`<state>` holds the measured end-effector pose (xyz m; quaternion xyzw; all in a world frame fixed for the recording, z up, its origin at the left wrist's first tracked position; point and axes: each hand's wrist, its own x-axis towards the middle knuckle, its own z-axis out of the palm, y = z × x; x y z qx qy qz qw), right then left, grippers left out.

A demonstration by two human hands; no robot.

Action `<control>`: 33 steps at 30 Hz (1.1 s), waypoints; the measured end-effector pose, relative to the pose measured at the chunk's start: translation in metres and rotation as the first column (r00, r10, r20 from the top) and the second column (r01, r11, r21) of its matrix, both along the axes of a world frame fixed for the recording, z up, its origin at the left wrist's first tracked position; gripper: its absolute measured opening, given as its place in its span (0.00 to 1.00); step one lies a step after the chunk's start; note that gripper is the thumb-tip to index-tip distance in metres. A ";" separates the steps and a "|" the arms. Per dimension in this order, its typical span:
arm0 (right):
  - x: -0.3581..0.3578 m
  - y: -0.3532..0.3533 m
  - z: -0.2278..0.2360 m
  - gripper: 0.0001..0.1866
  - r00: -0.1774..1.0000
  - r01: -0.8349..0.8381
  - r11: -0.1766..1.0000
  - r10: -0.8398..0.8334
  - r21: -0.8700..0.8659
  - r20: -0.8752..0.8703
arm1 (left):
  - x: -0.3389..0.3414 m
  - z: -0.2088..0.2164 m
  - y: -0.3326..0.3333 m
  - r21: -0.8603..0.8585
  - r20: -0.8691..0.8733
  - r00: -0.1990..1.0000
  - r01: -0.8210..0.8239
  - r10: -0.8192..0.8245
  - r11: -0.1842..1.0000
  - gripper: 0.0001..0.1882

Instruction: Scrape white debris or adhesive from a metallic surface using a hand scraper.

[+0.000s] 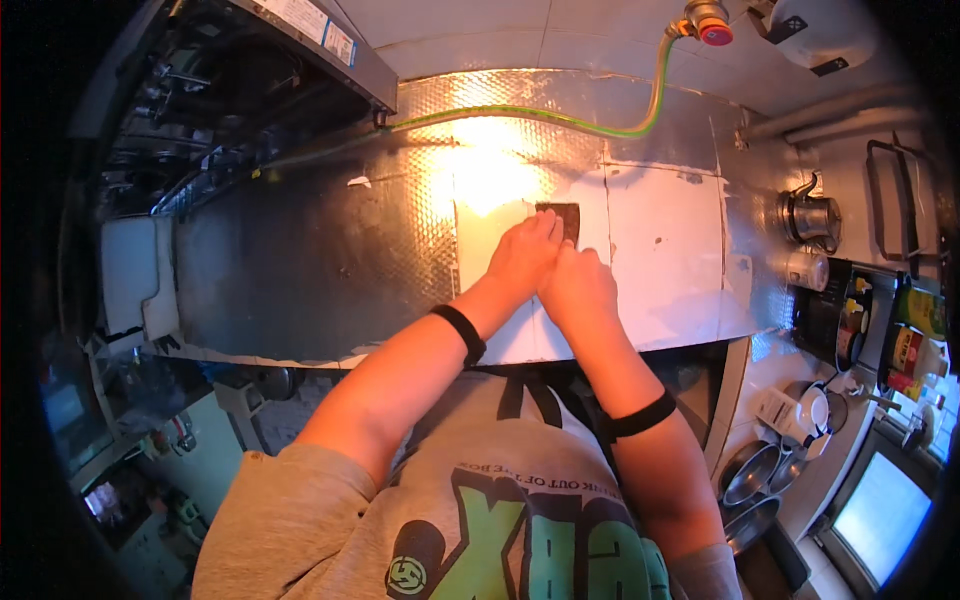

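Observation:
A small dark brown rectangular piece [571,217] lies at the white tiled part of the counter [660,290], in front of the bright light patch. My left hand [522,258] reaches in from the lower left, its fingers pressed together over the left side of that piece. Close against it, my right hand [582,287] is closed at the piece's lower edge. What lies inside the right fist is hidden, so I cannot tell whether it grips the same piece. Both wrists wear black bands.
Silver embossed foil [330,250] covers the counter's left part and the back wall. A black stove-like appliance [230,90] stands at the back left. Along the wall runs a green-yellow hose [560,118]. A metal kettle [812,218] stands at the right; several pans [752,472] lie lower right.

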<state>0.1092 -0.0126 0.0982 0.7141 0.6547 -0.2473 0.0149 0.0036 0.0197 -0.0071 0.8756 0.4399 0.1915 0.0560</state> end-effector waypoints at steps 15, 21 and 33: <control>0.005 0.003 0.009 0.14 0.999 -0.029 1.000 0.028 0.012 0.033 | 0.006 0.013 -0.005 -0.253 0.052 0.999 -0.001 0.014 0.967 0.18; 0.005 0.008 0.009 0.14 1.000 0.010 1.000 -0.010 0.005 0.023 | 0.011 0.020 0.008 -0.227 0.032 0.999 -0.034 0.042 0.973 0.17; 0.006 -0.005 0.003 0.15 1.000 -0.007 0.998 0.006 0.058 0.018 | 0.009 0.005 -0.004 -0.142 0.031 0.999 -0.011 0.016 0.990 0.14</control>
